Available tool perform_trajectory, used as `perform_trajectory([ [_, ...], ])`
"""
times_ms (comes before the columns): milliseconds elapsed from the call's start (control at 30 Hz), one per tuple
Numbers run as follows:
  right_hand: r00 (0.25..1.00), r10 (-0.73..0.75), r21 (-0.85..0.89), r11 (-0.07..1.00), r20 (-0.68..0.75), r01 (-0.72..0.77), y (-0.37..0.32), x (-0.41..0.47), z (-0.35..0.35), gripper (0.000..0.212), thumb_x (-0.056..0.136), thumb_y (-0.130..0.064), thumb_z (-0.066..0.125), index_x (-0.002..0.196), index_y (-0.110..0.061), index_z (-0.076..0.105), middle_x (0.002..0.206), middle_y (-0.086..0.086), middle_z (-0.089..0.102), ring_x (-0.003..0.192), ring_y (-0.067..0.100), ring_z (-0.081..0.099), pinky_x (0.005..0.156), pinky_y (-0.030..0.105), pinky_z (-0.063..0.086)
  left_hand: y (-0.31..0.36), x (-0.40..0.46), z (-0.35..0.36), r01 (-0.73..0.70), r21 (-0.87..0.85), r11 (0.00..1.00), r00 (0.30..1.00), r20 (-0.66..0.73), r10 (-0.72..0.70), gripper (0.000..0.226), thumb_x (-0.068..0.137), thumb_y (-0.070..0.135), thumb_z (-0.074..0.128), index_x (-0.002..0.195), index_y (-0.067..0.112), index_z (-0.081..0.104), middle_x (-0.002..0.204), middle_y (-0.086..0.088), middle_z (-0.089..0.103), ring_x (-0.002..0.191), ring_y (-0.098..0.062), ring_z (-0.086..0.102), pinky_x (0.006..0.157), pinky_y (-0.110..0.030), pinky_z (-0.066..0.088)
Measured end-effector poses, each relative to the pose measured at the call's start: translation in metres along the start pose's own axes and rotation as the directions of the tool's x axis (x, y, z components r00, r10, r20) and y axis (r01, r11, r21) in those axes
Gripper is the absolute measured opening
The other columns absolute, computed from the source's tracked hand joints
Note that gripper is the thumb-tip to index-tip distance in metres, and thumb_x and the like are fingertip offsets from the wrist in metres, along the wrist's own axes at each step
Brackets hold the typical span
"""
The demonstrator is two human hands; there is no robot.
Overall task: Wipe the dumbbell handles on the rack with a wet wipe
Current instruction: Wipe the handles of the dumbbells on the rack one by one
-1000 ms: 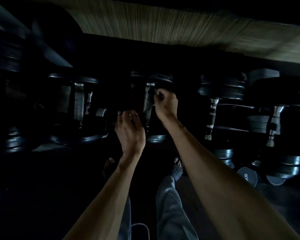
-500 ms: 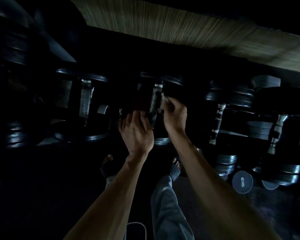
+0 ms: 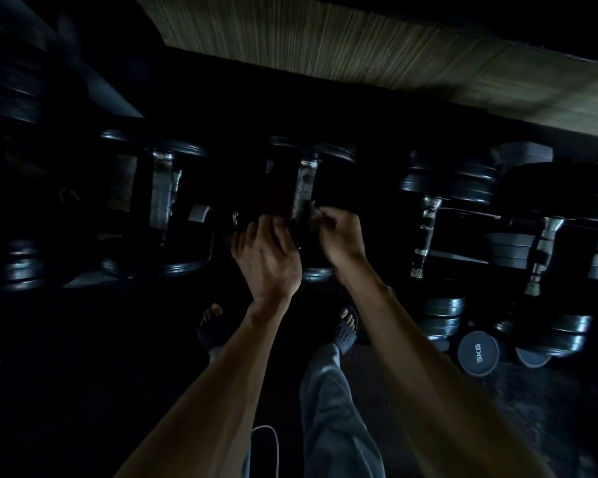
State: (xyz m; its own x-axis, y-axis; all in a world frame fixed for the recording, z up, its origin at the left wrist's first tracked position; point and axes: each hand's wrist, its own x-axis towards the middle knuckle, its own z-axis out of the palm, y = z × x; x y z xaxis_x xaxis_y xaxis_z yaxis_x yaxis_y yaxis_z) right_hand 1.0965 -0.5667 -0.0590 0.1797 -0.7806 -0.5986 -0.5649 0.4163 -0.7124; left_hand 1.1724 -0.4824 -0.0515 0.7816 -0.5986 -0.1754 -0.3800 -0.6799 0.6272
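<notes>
Vs. a sec ago, the right hand (image 3: 340,236), fingers curled on what looks like the wet wipe (image 3: 312,215) (dim, hard to tell), is brought lower on the centre dumbbell handle (image 3: 302,191) on the rack, left hand (image 3: 266,257) loosely curled beside it, grip unclear, so this handle's wipe is judged nearly done.

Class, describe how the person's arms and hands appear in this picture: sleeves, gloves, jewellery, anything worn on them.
Both forearms are bare, with no sleeves in view. The left hand and right hand wear no gloves, and no watch, ring or wristband shows. The dim light hides finer detail.
</notes>
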Motion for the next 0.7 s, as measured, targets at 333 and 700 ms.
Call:
perform_trajectory([
  [333, 0.993, 0.083, -0.084, 0.994, 0.090, -0.075, -0.007, -0.004, -0.007, 0.018, 0.089, -0.016, 0.063, 0.075, -0.006, 0.069, 0.069, 0.002, 0.063, 0.066, 0.015, 0.058, 0.058, 0.029, 0.044, 0.000, 0.000, -0.002, 0.004, -0.036, 0.999, 1.000, 0.011, -0.004, 0.037, 0.090, 0.029, 0.032, 0.091, 0.017, 0.067, 0.092, 0.000, 0.069, 0.089, -0.023, 0.063, 0.094, -0.044, 0.043],
  [700, 0.999, 0.035, -0.137, 0.990, 0.022, -0.032, -0.023, -0.026, -0.009, 0.022, 0.095, -0.008, 0.057, 0.077, -0.005, 0.070, 0.061, -0.003, 0.055, 0.049, 0.007, 0.046, 0.037, 0.016, 0.032, -0.001, 0.002, -0.003, -0.006, -0.056, 0.998, 1.000, 0.018, 0.007, 0.035, 0.088, 0.029, 0.033, 0.087, 0.018, 0.067, 0.087, 0.000, 0.070, 0.084, -0.022, 0.064, 0.091, -0.042, 0.044],
])
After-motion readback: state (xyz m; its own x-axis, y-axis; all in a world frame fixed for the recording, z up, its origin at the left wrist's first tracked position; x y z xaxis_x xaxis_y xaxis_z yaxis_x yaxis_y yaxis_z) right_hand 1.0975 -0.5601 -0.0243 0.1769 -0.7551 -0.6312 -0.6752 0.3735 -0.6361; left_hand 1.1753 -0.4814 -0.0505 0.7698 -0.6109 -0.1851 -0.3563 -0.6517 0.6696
